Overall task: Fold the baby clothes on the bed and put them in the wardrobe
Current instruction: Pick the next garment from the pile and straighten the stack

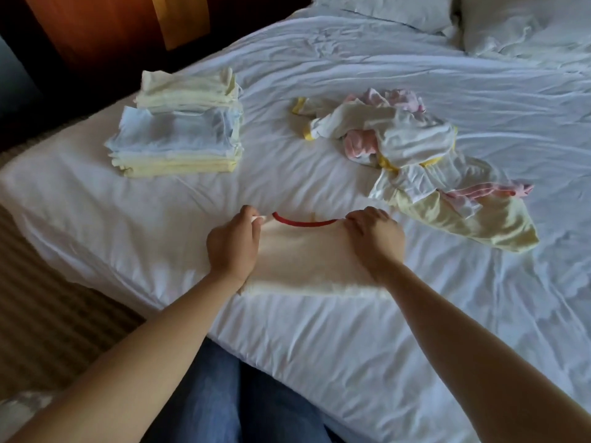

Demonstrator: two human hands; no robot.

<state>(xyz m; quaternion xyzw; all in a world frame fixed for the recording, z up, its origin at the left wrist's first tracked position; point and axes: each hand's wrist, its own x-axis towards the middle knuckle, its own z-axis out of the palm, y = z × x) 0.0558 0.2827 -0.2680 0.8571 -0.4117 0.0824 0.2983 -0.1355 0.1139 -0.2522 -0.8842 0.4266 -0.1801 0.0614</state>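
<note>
Over the near edge of the bed (319, 346), above the person's jeans (230, 394), both bare arms reach forward. The left hand (233, 241) has its grip closed, thumb and fingers pinching one shoulder corner of a cream baby top (307, 257). The right hand (375, 236) has its grip clamped on the other shoulder, fingers curled down over the cloth. Between the two grips runs the top's red neckline (303, 222), sagging in a shallow curve. The body of the top spreads back from the grips toward the wrists on the white sheet; its lower edge is blurred, so I cannot tell how flat it lies.

Beyond the left grip and out to that side, well apart from it, sits a stack of folded clothes (179, 135), pale yellow and pale blue, close to the bed's side edge. Beyond the right grip, and nearer to it, lies a loose heap of unfolded clothes (399, 145), white, yellow and pink; its closest yellow piece lies near the right hand without touching it. Bare, wrinkled sheet lies between stack and heap, straight ahead of the grips. Left of the left grip the bed drops to striped carpet (48, 314). Farthest off are two white pillows (527, 24) and a dark wooden panel (96, 30).
</note>
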